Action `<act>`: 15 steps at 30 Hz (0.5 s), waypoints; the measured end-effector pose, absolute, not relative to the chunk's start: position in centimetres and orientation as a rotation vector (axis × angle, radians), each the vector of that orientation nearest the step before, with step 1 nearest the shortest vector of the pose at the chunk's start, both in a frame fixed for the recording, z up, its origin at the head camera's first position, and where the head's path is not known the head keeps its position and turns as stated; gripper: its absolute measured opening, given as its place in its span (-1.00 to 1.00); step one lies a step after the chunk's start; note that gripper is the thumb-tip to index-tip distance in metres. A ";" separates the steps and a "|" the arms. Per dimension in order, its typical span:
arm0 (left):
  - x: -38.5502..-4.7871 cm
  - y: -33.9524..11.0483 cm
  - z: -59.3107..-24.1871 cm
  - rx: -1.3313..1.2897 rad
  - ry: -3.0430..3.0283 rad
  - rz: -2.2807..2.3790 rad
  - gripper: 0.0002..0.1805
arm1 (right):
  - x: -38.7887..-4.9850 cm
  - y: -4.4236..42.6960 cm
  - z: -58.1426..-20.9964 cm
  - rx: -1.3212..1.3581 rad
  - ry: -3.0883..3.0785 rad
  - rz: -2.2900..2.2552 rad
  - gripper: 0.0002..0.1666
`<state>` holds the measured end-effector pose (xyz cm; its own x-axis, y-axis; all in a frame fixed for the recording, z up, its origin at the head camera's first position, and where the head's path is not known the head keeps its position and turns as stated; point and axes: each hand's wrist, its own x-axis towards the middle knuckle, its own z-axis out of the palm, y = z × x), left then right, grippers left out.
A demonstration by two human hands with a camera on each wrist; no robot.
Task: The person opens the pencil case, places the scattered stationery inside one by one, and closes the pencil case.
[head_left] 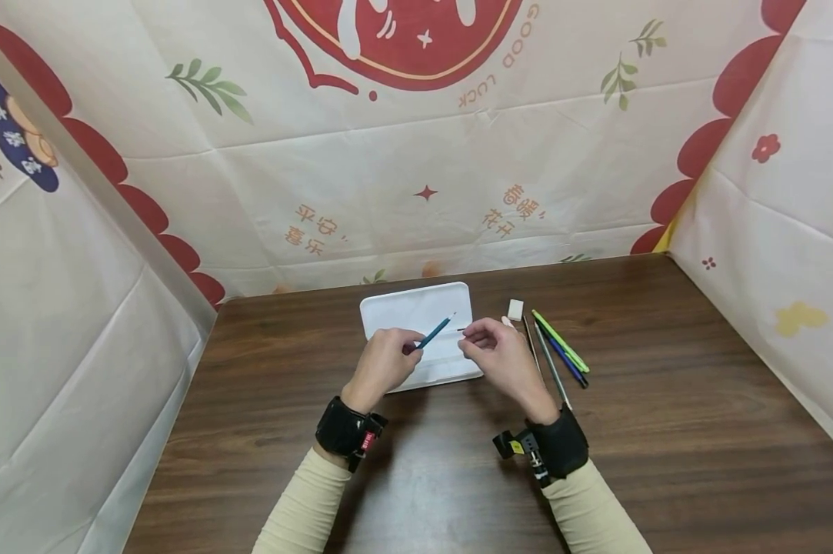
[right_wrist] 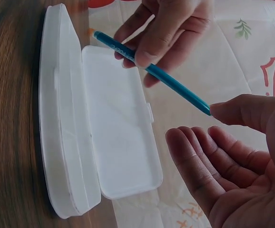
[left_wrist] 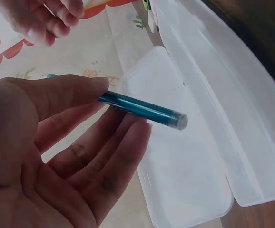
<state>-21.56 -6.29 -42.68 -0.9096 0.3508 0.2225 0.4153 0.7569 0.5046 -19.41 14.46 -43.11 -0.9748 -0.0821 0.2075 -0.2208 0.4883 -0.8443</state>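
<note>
Between thumb and fingers, my left hand (head_left: 386,360) pinches a slim teal pen (head_left: 435,331), tilted up toward the right. The left wrist view shows the pen's pale end (left_wrist: 179,120) poking out past the fingertips. My right hand (head_left: 502,355) is just to the right of the pen's tip, its thumb apart from the loosely bent fingers and nothing gripped. In the right wrist view the thumb overlaps the pen's end; whether they touch I cannot tell. Under both hands lies a white pencil case (right_wrist: 71,123), its lid (right_wrist: 123,128) swung open.
Right of the case lie a white eraser (head_left: 516,309), a bright green pen (head_left: 563,343), a blue pen (head_left: 568,362) and a grey pencil (head_left: 553,365). A thin dark stick (head_left: 530,342) is partly behind the right hand. Printed cloth (head_left: 388,177) walls in the brown table (head_left: 264,385).
</note>
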 end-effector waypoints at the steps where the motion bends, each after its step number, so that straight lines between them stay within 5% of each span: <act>1: -21.7 -6.4 -42.7 -0.615 -2.848 -0.848 -0.86 | -19.5 14.6 -43.2 0.258 -2.592 1.494 -0.78; 15: -24.2 -6.5 -43.0 -0.535 -2.999 -0.747 -0.83 | -19.8 16.0 -43.5 0.215 -2.600 1.465 -0.80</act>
